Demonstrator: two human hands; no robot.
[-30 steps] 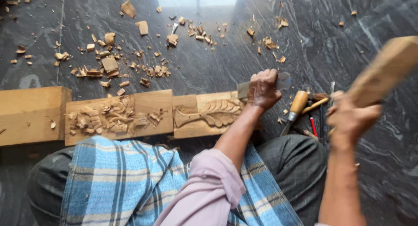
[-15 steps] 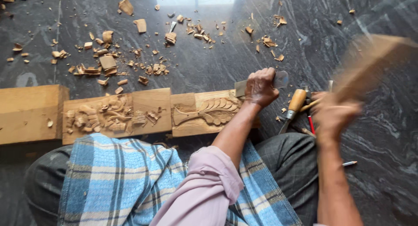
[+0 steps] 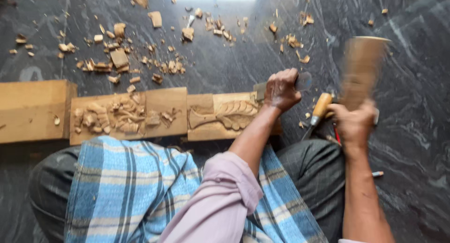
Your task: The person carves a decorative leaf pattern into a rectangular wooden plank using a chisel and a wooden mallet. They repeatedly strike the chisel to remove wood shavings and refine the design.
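Since the earlier frame the mallet (image 3: 363, 69) has been swung from a slant to nearly upright above the right hand (image 3: 355, 126), and it is blurred by motion. The left hand (image 3: 280, 89) has stayed on the chisel (image 3: 302, 82) at the right end of the plank (image 3: 140, 114).

The right hand's grip is clamped around the lower end of the mallet, which is held clear of the floor (image 3: 412, 144). The left hand's grip is clamped around the chisel, whose grey end shows just beyond the fingers; its cutting end is hidden by the hand. The plank is laid across the floor in front of the person's crossed legs, with a carved leaf pattern (image 3: 229, 114) seen in its right section, just beside the left hand. Loose shavings are heaped in the plank's middle section.

A second tool with a yellow wooden handle (image 3: 322, 106) is lying on the floor between the two hands, near the right wrist. Wood chips (image 3: 119, 58) are scattered over the dark floor beyond the plank, towards its far edge. A blue checked cloth (image 3: 126, 186) is draped over the lap, and a pink sleeve (image 3: 220, 196) is rolled up on the left arm.
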